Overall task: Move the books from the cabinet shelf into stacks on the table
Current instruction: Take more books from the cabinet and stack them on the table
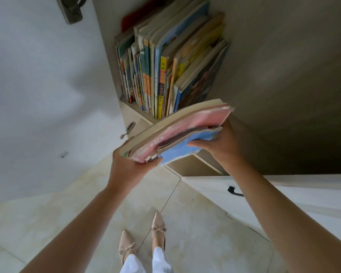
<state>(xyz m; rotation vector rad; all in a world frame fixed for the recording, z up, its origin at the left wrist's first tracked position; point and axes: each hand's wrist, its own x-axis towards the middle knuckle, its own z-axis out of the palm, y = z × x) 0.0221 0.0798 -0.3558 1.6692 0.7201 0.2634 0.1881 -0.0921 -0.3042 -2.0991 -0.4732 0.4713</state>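
Observation:
I hold a bundle of worn books [177,131], pink and blue covers on top, flat in front of the cabinet shelf. My left hand [130,168] grips its near left corner, thumb on top. My right hand [219,146] grips the right edge, thumb on the blue cover. Behind the bundle a row of several upright books [165,71] stands on the cabinet shelf [134,113], leaning slightly right. The table is not in view.
The open white cabinet door [37,95] hangs on the left with its hinges [128,130]. A lower white cabinet door with a black handle [234,191] is at the right. Tiled floor [67,213] and my feet in beige shoes [142,241] are below.

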